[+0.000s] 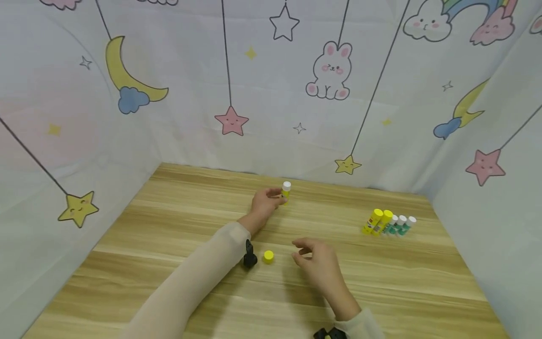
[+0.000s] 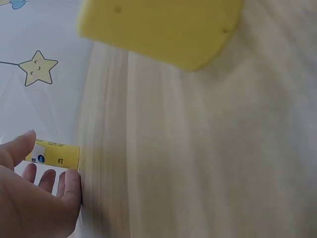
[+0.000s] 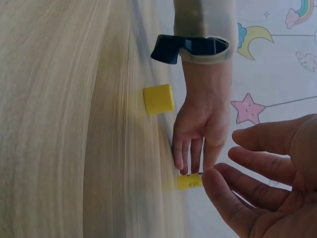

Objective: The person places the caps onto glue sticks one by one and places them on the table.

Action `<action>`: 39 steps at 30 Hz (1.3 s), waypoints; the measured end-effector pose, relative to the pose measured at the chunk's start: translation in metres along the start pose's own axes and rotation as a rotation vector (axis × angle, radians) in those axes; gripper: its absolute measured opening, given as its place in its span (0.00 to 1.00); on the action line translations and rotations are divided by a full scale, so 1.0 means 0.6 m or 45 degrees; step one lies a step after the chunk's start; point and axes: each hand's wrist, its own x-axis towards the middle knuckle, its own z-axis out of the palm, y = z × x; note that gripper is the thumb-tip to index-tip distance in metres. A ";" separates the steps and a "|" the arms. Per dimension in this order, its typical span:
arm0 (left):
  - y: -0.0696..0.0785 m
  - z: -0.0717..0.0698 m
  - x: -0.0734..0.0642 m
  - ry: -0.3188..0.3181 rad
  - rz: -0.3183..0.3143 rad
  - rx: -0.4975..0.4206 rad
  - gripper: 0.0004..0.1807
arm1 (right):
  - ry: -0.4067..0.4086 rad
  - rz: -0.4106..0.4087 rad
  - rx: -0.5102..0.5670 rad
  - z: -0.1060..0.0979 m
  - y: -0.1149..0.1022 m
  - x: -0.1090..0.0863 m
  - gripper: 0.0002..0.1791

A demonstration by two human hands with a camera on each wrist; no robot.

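Observation:
My left hand (image 1: 265,205) reaches far over the table to an upright glue stick (image 1: 285,192) with a yellow body and white cap. Its thumb lies on one side of the stick and its fingers are curved along the other, as the left wrist view also shows. The stick's base (image 2: 72,157) is down at the tabletop. A short yellow cap (image 1: 268,257) sits near the left forearm, between the two arms; it looms large in the left wrist view. Over the near middle of the table hovers my right hand (image 1: 320,265), fingers loosely bent and apart, holding nothing.
To the right stand two yellow glue sticks (image 1: 376,222) beside several smaller green ones with white caps (image 1: 402,225). The wooden table (image 1: 178,197) meets a printed white curtain (image 1: 190,141) at the back and sides. A black strap (image 1: 250,256) is on the left wrist.

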 end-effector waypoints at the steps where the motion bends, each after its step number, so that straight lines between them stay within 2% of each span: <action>1: 0.002 0.001 0.002 -0.002 0.002 0.000 0.22 | 0.002 -0.003 0.006 0.000 -0.001 0.001 0.15; 9: 0.001 0.012 0.023 -0.013 0.008 0.059 0.23 | 0.005 -0.030 0.023 0.004 0.002 -0.001 0.13; 15: -0.001 0.020 0.030 0.029 0.025 0.150 0.22 | -0.013 -0.054 0.033 0.001 0.000 -0.006 0.13; 24: -0.002 0.026 0.027 0.036 0.031 0.188 0.22 | -0.026 -0.023 0.031 -0.004 -0.001 -0.012 0.13; 39: 0.002 0.017 0.018 0.019 0.064 0.220 0.21 | -0.024 -0.005 0.024 -0.002 0.000 -0.012 0.13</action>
